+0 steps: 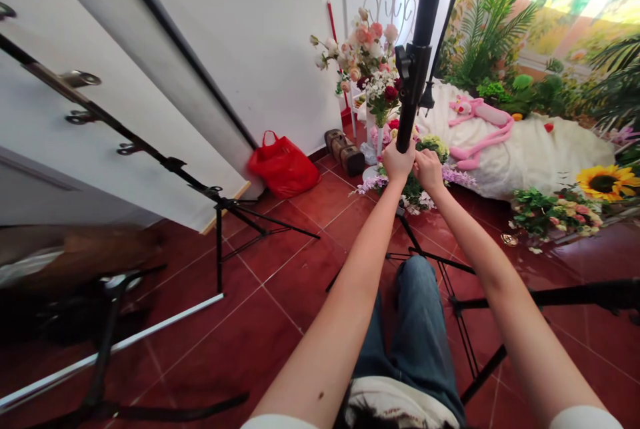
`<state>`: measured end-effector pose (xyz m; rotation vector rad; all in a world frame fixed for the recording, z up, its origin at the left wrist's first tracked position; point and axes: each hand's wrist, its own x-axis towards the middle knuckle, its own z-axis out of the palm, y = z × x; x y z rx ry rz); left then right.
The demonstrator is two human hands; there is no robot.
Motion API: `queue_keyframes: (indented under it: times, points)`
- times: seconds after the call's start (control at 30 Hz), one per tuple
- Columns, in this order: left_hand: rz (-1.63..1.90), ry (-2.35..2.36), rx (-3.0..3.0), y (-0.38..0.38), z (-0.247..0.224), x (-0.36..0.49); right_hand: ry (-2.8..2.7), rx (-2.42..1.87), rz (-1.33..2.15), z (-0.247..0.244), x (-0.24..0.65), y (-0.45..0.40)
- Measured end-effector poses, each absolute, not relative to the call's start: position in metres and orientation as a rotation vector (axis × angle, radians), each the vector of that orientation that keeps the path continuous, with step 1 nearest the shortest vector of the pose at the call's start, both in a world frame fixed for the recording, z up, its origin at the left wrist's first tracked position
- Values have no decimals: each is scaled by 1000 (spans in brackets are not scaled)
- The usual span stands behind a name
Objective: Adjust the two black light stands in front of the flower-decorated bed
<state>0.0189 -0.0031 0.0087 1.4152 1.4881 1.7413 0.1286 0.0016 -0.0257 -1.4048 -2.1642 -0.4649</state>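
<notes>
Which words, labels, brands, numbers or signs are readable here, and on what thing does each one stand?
None can be read.
White shirt: reddish print near the picture's lower edge, too small and blurred to read.
Black pole being held: no readable marking.

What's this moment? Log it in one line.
left hand: gripping black pole | right hand: beside left hand, grip unclear | red bag: on floor

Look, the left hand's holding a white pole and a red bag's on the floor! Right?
Not quite: the head view shows a black pole. The left hand does hold it, and the red bag does sit on the floor.
</notes>
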Motion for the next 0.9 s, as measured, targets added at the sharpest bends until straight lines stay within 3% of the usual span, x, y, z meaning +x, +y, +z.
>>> queue_keyframes:
  times: [0.17, 0.43, 0.6, 0.9]
  points:
    - [1727, 1492, 1402, -4, 10, 20, -1897, -1588, -486, -44, 116, 3]
    - [1695, 1490, 1386, -8, 16, 17, -2322, -1589, -187, -6, 114, 10]
    - [1706, 1489, 1387, -10, 16, 18, -2084, -1758, -81, -25, 105, -3]
    - [1719, 1491, 1397, -7, 13, 18, -2267, -1573, -168, -16, 133, -18]
